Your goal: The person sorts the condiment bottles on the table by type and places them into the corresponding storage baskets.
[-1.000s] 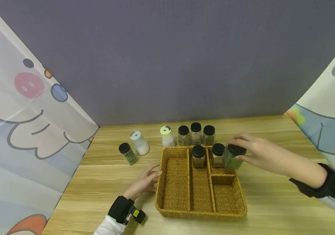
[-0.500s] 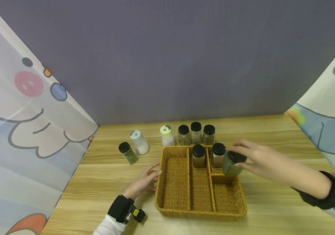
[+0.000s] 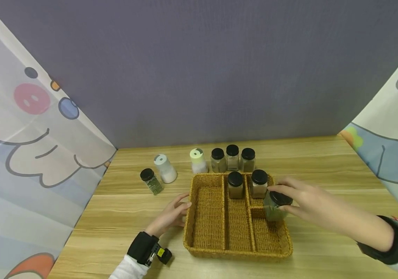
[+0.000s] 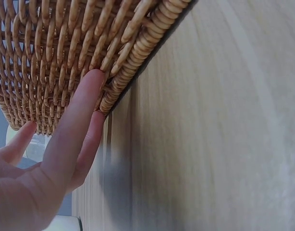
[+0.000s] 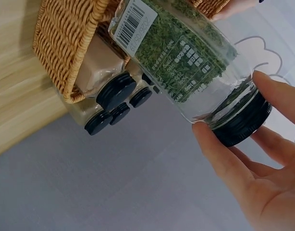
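Observation:
My right hand (image 3: 308,197) pinches the top of a glass jar (image 3: 273,209) of green herbs with a black lid, held over the right side of the wicker basket (image 3: 207,254). In the right wrist view the fingers and thumb of my right hand (image 5: 255,159) grip the herb jar (image 5: 181,57) just at its lid. My left hand (image 3: 171,215) rests against the basket's left wall; in the left wrist view the fingertips of my left hand (image 4: 56,159) touch the woven side (image 4: 51,62). Two black-lidded jars (image 3: 235,186) (image 3: 259,185) stand in the rear of the middle and right compartments.
Behind the basket stand several black-lidded jars (image 3: 233,158) and a container with a pale yellow-green lid (image 3: 199,161). Left of them are a white-lidded container (image 3: 165,168) and another green herb jar (image 3: 152,181). A grey wall (image 3: 219,77) rises behind the wooden table (image 3: 122,209).
My right hand has brought the herb jar toward the basket's front, from beside the rear jar to over the front right compartment. My left hand has stayed at the basket's left wall.

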Demonstrator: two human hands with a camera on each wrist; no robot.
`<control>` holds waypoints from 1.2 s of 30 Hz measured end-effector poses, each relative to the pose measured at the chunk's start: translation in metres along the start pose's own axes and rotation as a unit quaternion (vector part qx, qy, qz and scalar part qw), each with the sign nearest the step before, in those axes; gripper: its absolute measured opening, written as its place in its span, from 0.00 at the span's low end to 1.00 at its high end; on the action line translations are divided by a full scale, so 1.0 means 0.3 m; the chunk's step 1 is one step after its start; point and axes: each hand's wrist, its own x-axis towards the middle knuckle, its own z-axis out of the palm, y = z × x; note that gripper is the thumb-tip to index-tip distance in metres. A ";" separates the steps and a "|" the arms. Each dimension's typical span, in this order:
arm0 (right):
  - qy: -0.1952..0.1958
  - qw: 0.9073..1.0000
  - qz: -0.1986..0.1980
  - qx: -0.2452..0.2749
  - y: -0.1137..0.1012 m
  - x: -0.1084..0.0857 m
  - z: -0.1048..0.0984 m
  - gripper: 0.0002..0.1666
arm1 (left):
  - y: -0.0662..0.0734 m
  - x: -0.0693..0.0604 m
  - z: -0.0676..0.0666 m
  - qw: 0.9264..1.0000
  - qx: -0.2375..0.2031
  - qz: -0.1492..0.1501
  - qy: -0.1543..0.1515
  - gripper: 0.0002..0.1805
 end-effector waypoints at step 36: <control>-0.033 0.999 0.008 0.023 -0.026 -0.041 0.062 0.29 | 0.008 -0.005 0.003 1.000 0.016 -0.005 0.007 0.35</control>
